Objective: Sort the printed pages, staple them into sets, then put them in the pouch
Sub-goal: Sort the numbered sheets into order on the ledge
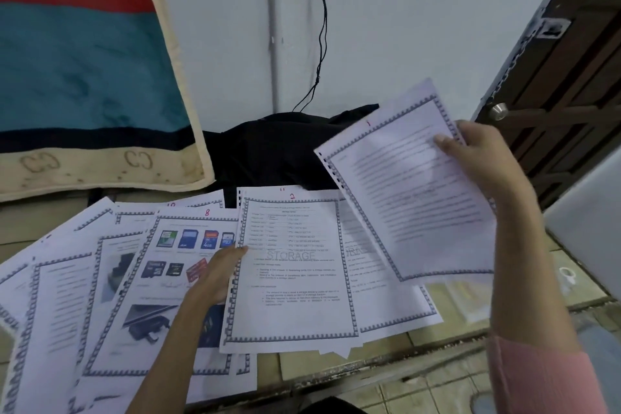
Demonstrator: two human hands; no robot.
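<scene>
Several printed pages with patterned borders lie fanned over the floor. My right hand (484,158) grips a page marked 1 (410,191) by its right edge and holds it tilted in the air. Below it lies a page marked 2 (292,272) with a table and the word STORAGE. My left hand (215,276) holds that page's left edge, thumb on top and fingers hidden under the sheet. To the left lies a page marked 8 (168,265) showing memory cards. A clear plastic pouch (470,299) lies on the floor at the right, partly under the raised page.
A teal and red blanket (84,60) hangs at the left. Dark cloth (275,151) is heaped against the white wall, with a black cable (322,37) hanging above it. A brown door with a round knob (497,111) stands at the right. The floor is beige tile (369,363).
</scene>
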